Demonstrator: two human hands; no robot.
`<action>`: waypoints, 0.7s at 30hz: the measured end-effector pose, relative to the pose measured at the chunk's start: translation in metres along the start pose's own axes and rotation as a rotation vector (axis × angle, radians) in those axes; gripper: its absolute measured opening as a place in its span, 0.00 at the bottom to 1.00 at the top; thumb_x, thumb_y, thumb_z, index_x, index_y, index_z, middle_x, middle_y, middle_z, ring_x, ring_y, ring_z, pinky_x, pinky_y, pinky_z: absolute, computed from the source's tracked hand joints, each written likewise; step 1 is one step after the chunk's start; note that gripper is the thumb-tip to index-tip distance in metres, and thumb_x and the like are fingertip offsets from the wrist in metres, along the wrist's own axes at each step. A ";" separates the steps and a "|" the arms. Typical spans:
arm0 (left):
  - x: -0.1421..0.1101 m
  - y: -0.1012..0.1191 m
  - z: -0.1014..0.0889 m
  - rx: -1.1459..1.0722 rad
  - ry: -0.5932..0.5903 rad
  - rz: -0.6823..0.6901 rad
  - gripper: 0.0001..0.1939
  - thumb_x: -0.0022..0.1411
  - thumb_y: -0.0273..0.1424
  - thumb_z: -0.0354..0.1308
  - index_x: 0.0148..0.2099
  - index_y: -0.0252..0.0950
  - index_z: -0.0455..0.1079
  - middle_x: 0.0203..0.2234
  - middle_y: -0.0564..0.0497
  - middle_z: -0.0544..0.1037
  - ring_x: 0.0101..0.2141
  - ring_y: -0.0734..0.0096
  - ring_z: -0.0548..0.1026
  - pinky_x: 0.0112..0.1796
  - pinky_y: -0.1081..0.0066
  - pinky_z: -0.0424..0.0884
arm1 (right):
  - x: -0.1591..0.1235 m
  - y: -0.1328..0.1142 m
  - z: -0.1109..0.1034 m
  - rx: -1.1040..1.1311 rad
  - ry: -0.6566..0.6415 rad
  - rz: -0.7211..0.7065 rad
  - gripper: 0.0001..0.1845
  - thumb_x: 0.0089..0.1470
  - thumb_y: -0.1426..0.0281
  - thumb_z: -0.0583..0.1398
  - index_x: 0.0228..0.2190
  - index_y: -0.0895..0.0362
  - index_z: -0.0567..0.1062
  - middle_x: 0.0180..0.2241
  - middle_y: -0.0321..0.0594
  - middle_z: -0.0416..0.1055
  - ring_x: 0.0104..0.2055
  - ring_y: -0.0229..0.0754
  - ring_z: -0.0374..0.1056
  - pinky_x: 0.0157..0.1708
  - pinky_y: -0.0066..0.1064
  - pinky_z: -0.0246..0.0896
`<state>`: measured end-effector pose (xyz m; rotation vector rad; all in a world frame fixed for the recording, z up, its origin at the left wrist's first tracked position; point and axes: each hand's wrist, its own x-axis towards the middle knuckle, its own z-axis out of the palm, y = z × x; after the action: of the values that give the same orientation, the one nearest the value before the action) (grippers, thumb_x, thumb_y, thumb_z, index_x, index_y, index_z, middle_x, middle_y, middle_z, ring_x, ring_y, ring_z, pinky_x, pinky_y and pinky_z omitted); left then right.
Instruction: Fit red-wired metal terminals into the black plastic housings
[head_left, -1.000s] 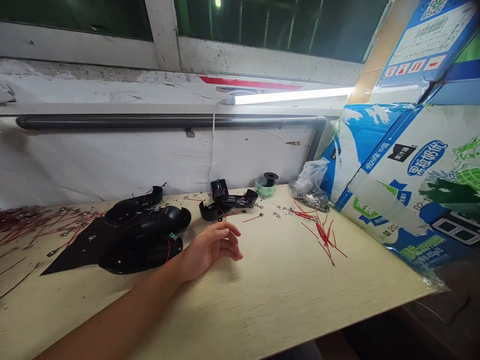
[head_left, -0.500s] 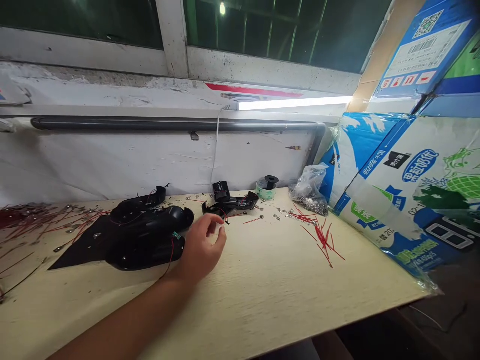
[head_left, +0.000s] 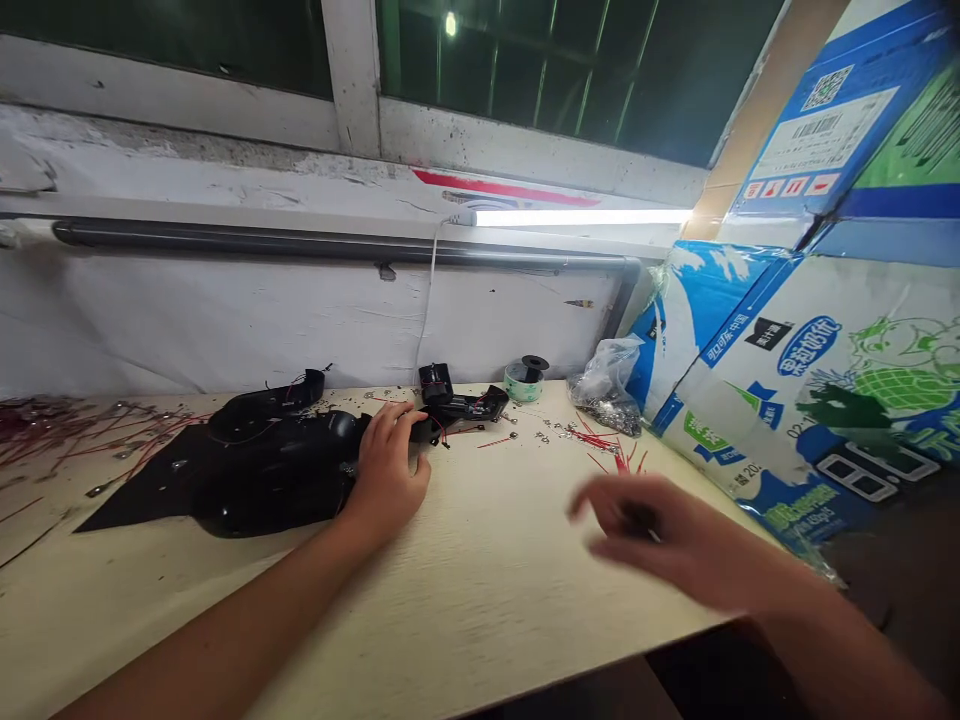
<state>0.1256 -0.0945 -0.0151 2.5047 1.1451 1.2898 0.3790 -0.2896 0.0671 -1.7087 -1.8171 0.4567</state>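
My left hand (head_left: 391, 470) rests at the right end of the black plastic shells (head_left: 277, 455), its thumb apart and fingers stretched forward. Its fingertips reach a small black part, but whether they touch it is hard to see. Just beyond lies a black curved housing (head_left: 465, 408) with red wires, and a black block (head_left: 435, 382) stands behind it. My right hand (head_left: 652, 525) hovers over the right side of the table, smeared by motion. Something dark shows between its thumb and curled fingers, too blurred to name. Red wires (head_left: 596, 440) lie beyond it, partly hidden.
A roll of tape (head_left: 523, 385) with a black spool (head_left: 534, 362) stands near the wall. Beside it is a clear plastic bag (head_left: 611, 385) of small metal parts. Printed cartons (head_left: 750, 370) border the right side. More red-wired pieces (head_left: 112, 435) lie at the left.
My right hand has come into view from the right. My left hand has moved slightly left and its fingers have stretched out toward the black parts. The whole view has shifted a little.
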 end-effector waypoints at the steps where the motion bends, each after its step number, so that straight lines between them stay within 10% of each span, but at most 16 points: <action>1: 0.000 0.000 0.000 0.002 -0.010 0.012 0.22 0.58 0.22 0.53 0.55 0.39 0.64 0.59 0.42 0.66 0.64 0.50 0.59 0.65 0.48 0.53 | 0.022 0.001 0.001 -0.027 -0.012 0.004 0.16 0.59 0.57 0.62 0.44 0.52 0.78 0.25 0.34 0.69 0.23 0.37 0.62 0.23 0.29 0.58; 8: -0.003 0.005 -0.003 0.048 -0.104 0.071 0.28 0.57 0.23 0.53 0.60 0.41 0.63 0.61 0.44 0.65 0.65 0.50 0.55 0.65 0.47 0.50 | 0.146 0.034 0.043 -0.264 0.102 0.071 0.23 0.56 0.68 0.63 0.54 0.52 0.74 0.31 0.37 0.78 0.30 0.42 0.69 0.29 0.31 0.55; 14: -0.004 0.008 -0.003 0.048 -0.154 0.021 0.31 0.55 0.23 0.53 0.63 0.40 0.62 0.62 0.44 0.64 0.66 0.48 0.53 0.65 0.45 0.49 | 0.157 0.053 0.067 -0.203 0.227 0.033 0.11 0.56 0.69 0.62 0.42 0.53 0.78 0.35 0.39 0.79 0.32 0.42 0.69 0.30 0.30 0.55; 21: -0.006 0.009 -0.002 0.040 -0.201 -0.010 0.37 0.54 0.23 0.53 0.67 0.43 0.59 0.65 0.45 0.62 0.68 0.46 0.49 0.65 0.42 0.45 | 0.149 0.049 0.048 -0.044 0.236 -0.046 0.14 0.56 0.59 0.62 0.36 0.58 0.78 0.28 0.38 0.73 0.26 0.39 0.62 0.28 0.31 0.55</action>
<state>0.1275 -0.1056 -0.0140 2.5825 1.1460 0.9938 0.3879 -0.1300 0.0277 -1.6697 -1.7018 0.1872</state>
